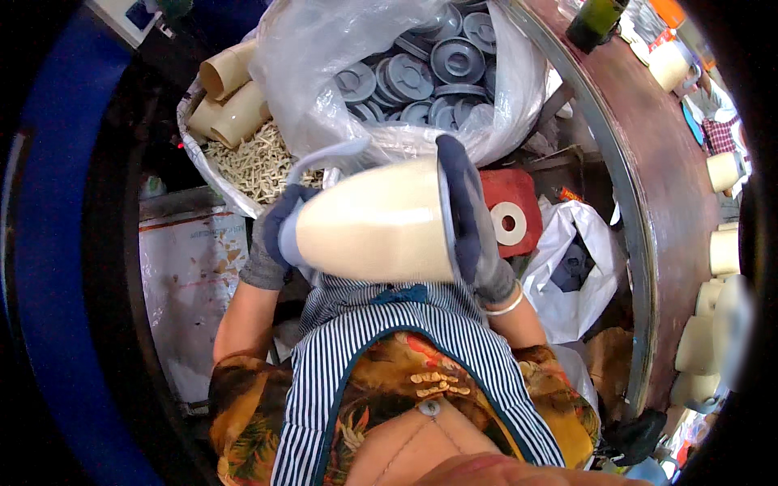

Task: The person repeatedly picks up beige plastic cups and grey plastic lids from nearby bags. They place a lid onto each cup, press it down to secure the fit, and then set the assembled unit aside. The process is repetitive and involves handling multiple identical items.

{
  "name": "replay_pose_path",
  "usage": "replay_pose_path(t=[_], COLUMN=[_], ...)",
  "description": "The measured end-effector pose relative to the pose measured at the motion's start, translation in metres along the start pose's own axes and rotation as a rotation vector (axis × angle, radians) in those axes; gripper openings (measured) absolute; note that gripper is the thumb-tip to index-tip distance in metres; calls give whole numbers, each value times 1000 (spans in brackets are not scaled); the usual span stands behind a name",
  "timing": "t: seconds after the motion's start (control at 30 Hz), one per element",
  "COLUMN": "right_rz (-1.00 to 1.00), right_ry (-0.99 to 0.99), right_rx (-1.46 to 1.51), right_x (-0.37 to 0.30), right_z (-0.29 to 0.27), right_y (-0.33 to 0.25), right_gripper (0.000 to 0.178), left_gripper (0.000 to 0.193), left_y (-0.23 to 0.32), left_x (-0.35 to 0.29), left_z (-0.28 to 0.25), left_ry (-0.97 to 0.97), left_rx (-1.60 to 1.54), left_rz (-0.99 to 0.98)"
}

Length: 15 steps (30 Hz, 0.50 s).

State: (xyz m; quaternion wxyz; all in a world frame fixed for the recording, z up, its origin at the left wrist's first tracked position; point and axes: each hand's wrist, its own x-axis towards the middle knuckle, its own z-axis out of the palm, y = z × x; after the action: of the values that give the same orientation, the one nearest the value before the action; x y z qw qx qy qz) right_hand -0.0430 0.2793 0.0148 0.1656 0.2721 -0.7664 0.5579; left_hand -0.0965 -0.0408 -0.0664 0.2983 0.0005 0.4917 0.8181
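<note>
A cream jug body [377, 220], like a vacuum jug's, lies sideways between my two gloved hands in front of my apron. Its narrower end on the left has a pale blue-grey collar, and a curved blue-grey handle [331, 151] rises from there. My left hand [279, 228] is closed round that collar, its fingers partly behind it. Across the wide end on the right, my right hand [470, 223] presses its palm and fingers against the blue-grey rim. Both gloves are grey with dark blue palms.
Ahead is a clear plastic bag [304, 69] of grey round lids [458, 61]. Left of it, a sack holds small beige pieces [251, 166] and cream cylinders [243, 113]. A red piece with a cream ring [510, 223] and white bag [571, 283] lie right, beside a metal-edged bench [640, 146].
</note>
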Motion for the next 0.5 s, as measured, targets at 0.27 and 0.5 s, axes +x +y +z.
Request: replay_pose_path(t=[0.27,0.5], right_rz=[-363,344], right_ry=[-88,438], right_rx=[-121,390], right_x=[-9,-42], right_z=[-1,-9], right_y=[7,21], right_gripper=[104,79], left_gripper=[39,28], left_y=[-12,99], left_x=[1,-25], left_z=[-10,94], left_ry=[103,225], left_rx=[-164,547], left_rz=[-38,504])
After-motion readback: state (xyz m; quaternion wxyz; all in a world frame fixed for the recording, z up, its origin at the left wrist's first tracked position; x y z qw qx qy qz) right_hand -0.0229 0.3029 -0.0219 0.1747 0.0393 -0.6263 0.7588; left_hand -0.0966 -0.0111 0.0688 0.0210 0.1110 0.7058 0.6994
